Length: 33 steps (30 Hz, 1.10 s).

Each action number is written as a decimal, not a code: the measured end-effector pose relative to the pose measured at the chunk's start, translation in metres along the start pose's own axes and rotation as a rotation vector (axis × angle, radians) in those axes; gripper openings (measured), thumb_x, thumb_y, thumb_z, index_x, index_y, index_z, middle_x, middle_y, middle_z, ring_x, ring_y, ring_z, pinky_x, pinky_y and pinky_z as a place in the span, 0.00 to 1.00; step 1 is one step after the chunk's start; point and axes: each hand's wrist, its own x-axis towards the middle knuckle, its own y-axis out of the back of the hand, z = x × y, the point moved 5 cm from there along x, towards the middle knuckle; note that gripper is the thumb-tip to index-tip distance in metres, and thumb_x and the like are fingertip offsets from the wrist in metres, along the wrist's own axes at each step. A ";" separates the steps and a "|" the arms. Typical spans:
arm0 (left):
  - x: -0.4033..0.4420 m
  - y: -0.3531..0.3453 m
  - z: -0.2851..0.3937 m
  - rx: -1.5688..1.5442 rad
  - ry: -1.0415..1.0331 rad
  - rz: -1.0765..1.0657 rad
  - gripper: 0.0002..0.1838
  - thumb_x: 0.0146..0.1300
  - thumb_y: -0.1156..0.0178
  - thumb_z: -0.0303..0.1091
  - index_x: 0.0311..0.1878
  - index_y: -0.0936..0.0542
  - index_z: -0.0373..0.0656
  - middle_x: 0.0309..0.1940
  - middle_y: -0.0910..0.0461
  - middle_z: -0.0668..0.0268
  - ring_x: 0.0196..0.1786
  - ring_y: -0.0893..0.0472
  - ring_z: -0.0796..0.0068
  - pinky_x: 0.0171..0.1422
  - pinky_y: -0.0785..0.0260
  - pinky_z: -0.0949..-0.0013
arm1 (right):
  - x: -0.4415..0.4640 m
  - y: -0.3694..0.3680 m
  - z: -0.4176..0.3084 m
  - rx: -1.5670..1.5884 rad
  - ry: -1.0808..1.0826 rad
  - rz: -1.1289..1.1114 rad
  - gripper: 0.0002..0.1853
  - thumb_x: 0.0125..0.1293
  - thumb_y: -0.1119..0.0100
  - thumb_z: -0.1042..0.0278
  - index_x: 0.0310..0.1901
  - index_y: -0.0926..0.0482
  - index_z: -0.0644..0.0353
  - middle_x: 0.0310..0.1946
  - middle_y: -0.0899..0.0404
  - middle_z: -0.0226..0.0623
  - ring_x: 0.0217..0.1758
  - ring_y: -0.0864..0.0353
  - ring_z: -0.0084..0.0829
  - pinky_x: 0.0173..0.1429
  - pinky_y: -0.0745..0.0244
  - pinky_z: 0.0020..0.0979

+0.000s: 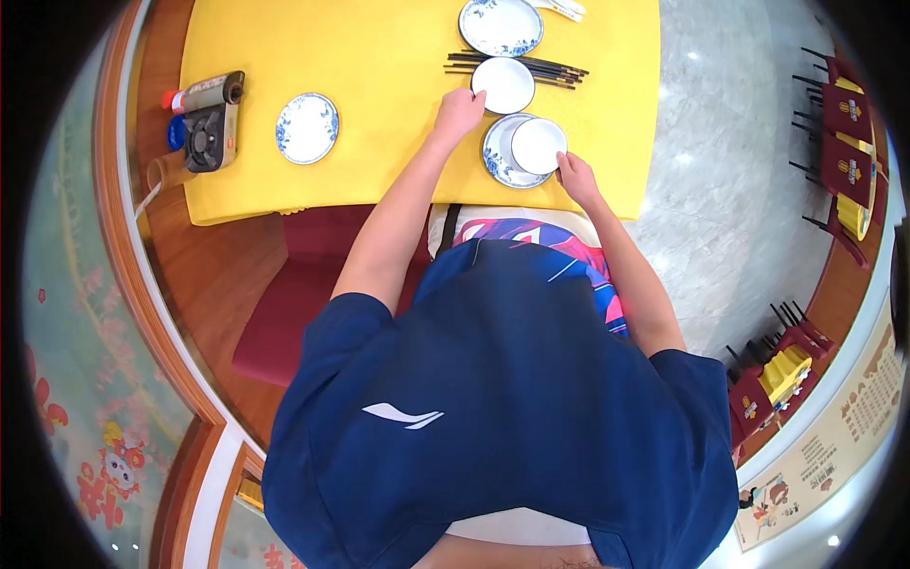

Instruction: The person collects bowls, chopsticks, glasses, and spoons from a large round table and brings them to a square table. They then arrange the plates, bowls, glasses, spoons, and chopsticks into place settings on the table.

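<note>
My left hand [460,112] is closed on the near left rim of a white bowl [504,85], which sits against several black chopsticks [559,71]. With my right hand [574,176] I grip the right edge of a second white bowl [538,146]. That bowl is over a blue-patterned plate [497,163] near the table's front edge and covers part of it; I cannot tell whether the two touch. Beyond the chopsticks lies another blue-patterned plate [502,27], with white spoons [561,8] beside it.
A blue-rimmed plate [307,128] lies left on the yellow tablecloth [389,57]. A portable gas stove [210,135] stands at the table's left edge. A maroon chair [303,294] is at the near side. More chairs [846,114] and tables stand far right.
</note>
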 end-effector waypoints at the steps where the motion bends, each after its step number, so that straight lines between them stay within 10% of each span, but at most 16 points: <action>1: 0.000 0.001 0.000 -0.039 -0.005 0.004 0.25 0.65 0.46 0.49 0.28 0.18 0.33 0.25 0.19 0.47 0.33 0.17 0.51 0.45 0.26 0.57 | 0.000 -0.002 0.002 0.005 0.000 -0.001 0.23 0.74 0.57 0.53 0.27 0.28 0.63 0.18 0.29 0.33 0.21 0.31 0.25 0.29 0.34 0.30; 5: -0.013 0.015 0.011 -0.211 0.061 -0.124 0.24 0.66 0.47 0.48 0.26 0.19 0.34 0.24 0.18 0.52 0.30 0.17 0.58 0.42 0.26 0.60 | 0.003 -0.005 0.008 -0.002 -0.019 -0.009 0.23 0.73 0.56 0.53 0.28 0.26 0.65 0.19 0.27 0.36 0.23 0.28 0.29 0.32 0.32 0.31; 7: -0.018 0.026 0.011 -0.253 0.005 -0.063 0.25 0.68 0.48 0.47 0.21 0.24 0.37 0.16 0.24 0.65 0.17 0.28 0.78 0.24 0.34 0.72 | 0.004 -0.005 0.012 -0.009 -0.037 -0.019 0.23 0.73 0.56 0.53 0.29 0.25 0.67 0.20 0.25 0.38 0.24 0.26 0.31 0.34 0.30 0.33; 25: -0.090 0.170 -0.201 -0.975 0.253 0.526 0.19 0.72 0.49 0.42 0.28 0.28 0.37 0.22 0.25 0.64 0.19 0.32 0.81 0.21 0.40 0.76 | 0.022 -0.006 0.005 -0.074 0.031 -0.066 0.25 0.72 0.52 0.49 0.28 0.23 0.65 0.17 0.27 0.33 0.21 0.28 0.24 0.29 0.32 0.28; 33: -0.100 0.169 -0.247 -1.013 0.363 0.606 0.19 0.72 0.50 0.42 0.25 0.32 0.42 0.20 0.27 0.65 0.18 0.34 0.81 0.20 0.44 0.76 | 0.029 0.021 -0.011 -0.179 -0.085 -0.108 0.32 0.68 0.53 0.39 0.30 0.19 0.67 0.25 0.20 0.47 0.30 0.20 0.37 0.41 0.26 0.35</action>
